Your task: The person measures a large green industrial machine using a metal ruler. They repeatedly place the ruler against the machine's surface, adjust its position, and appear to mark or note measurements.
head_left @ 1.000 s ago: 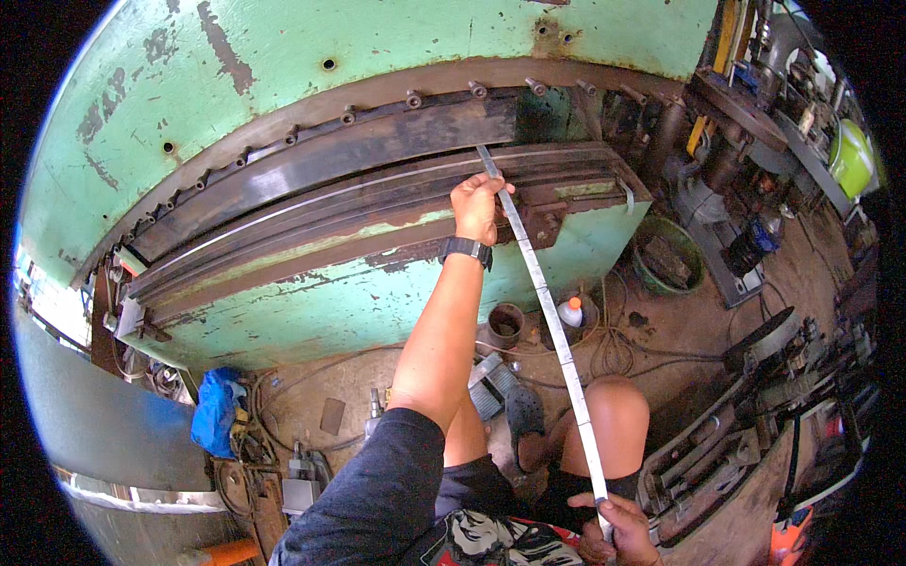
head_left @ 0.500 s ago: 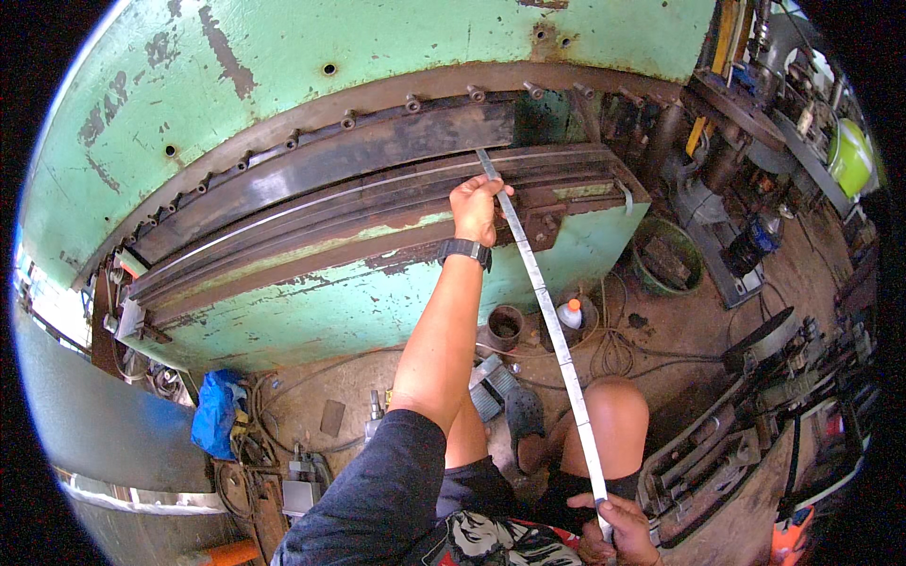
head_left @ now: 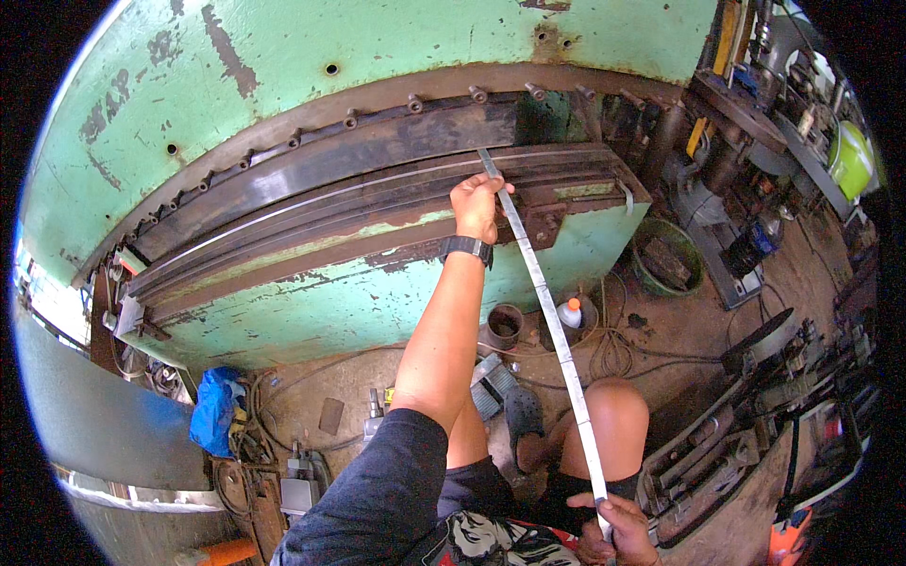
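A long, narrow pale metal strip, crossed by short dark marks, slants from the machine down to my lap. Near its far end, my left hand pinches it between thumb and fingers. The strip's tip reaches into the gap between the upper dark blade and the lower bed of a large green bending machine. Low in the picture, beside my bent knee, the near end sits in my right hand, thumb and fingers closed round it.
A green bucket with a block inside stands at the machine's right end. An orange-capped white bottle, a rusty can and looped cables are on the floor. Metal parts lie at right; a blue bag at left.
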Available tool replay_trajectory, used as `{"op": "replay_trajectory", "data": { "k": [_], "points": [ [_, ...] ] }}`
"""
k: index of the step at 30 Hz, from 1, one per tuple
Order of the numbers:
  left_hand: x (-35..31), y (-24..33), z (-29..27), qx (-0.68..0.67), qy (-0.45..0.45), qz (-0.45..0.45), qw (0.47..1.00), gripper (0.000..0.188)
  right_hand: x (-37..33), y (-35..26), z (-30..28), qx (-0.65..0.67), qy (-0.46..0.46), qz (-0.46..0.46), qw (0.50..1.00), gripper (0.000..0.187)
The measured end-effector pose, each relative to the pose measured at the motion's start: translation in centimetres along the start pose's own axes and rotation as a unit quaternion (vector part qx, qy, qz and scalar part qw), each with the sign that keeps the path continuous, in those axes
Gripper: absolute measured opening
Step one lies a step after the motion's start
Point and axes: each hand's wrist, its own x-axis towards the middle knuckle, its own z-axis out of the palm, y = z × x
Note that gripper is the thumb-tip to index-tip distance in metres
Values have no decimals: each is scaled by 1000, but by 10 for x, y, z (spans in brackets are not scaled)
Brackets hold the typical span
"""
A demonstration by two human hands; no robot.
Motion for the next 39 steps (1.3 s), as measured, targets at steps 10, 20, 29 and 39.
{"op": "replay_trajectory", "data": {
  "k": [10,20,29,39],
  "points": [
    [-1,2,2,-11,7,19,1000,6,0,-4,4,7,-3,8,1000,44],
    [-1,3,2,7,9,2,1000,2,-1,-6,10,18,3,5,1000,44],
    [1,3,3,12,13,16,1000,2,-3,-8,11,23,-2,3,1000,45],
    [4,0,1,22,10,-5,1000,6,-2,-7,10,27,-16,-5,999,45]
  ]
}}
